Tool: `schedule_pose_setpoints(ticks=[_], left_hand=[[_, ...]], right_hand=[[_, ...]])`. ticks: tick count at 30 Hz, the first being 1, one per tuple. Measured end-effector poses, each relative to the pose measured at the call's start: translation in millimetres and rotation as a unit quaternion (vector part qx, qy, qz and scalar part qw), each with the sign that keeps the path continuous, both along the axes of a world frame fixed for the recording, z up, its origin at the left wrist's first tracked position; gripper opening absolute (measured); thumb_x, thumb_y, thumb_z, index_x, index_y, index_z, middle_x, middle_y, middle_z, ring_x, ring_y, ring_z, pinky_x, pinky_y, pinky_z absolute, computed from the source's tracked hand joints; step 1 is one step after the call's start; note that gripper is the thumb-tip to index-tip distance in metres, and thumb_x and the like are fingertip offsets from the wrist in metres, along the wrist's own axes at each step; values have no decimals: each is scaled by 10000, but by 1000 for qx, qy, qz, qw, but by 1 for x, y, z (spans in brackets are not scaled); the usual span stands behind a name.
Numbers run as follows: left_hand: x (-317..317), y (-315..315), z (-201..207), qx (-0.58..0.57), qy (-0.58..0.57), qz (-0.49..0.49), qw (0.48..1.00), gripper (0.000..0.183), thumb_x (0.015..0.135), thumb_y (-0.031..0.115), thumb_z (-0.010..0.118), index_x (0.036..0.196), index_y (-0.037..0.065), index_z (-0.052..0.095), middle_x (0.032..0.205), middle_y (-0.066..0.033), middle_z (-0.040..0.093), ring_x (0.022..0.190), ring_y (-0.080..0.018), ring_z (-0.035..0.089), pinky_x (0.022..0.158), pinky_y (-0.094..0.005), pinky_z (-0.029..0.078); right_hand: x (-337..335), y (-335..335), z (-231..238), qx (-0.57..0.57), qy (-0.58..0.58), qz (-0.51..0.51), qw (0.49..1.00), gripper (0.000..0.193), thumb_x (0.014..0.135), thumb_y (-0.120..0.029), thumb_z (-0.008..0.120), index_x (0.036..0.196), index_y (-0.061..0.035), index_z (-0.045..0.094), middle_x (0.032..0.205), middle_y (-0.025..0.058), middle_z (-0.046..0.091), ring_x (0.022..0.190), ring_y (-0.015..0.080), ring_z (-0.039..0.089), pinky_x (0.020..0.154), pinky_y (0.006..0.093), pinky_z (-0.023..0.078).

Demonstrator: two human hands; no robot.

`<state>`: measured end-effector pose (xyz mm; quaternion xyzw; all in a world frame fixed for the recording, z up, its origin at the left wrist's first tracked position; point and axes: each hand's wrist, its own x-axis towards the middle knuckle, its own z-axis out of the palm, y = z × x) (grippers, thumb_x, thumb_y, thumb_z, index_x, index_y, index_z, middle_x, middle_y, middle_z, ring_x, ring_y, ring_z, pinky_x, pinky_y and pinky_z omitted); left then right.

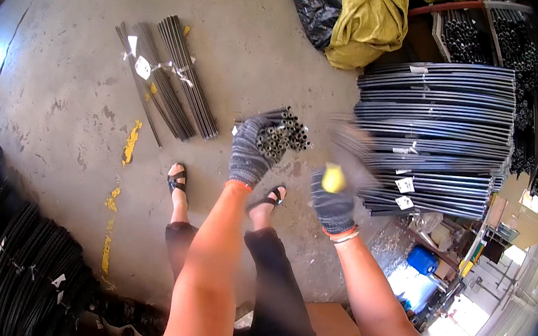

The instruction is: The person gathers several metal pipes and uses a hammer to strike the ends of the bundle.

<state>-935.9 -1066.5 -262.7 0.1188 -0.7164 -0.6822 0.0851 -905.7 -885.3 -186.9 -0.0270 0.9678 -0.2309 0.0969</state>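
My left hand (251, 155), in a grey striped knit glove with an orange cuff, is closed round a bundle of thin metal tubes (283, 134). The tubes' open round ends face up toward me. To its right, my right hand (335, 208), gloved alike, is closed on a yellow-ended tool (333, 179). A brownish-grey smear beside that yellow end is blurred by motion, so the tool's kind is unclear. Three tied bundles of tubes, one of them a thin bundle (141, 83) and another a thicker bundle (187, 77), lie on the floor ahead with white tags.
At the right rises a big stack of dark tubes (438, 127) with tags. Beyond it stand yellow sacks (367, 11), a black plastic bag (319, 4) and a red-framed rack (444, 8). More black tubes (35, 284) fill the left. A cardboard box (334, 324) sits near my legs.
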Motion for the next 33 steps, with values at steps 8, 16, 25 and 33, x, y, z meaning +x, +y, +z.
schedule_pose_setpoints(ticks=[8,16,25,33], left_hand=[[14,-11,-7,-13,-13,44,999,284,685,107,706,965,63,690,900,-118,695,849,-260,657,787,-323,506],[12,-1,-43,-134,2,18,991,371,698,182,739,1022,54,610,1009,-112,628,923,-297,582,835,-361,477],[9,2,-20,-25,-22,10,999,441,652,167,775,1037,58,590,998,-116,609,945,-286,582,848,-349,475],[14,1,-16,-33,-6,74,997,366,659,84,736,1005,48,620,969,-125,643,899,-279,613,808,-340,489]], right_hand=[[-31,-56,102,-299,-19,-43,953,131,833,-103,645,750,-46,563,659,26,556,569,140,520,530,277,426],[-13,-41,28,-132,-91,-6,987,116,818,-87,652,863,-69,546,672,4,518,584,127,505,540,287,439],[-29,-33,43,-256,-72,-61,962,142,817,-59,643,930,-37,560,748,49,575,651,142,548,590,284,464],[-44,-49,80,-204,-6,-19,979,138,793,-38,660,757,-80,534,621,-6,494,543,109,467,503,268,416]])
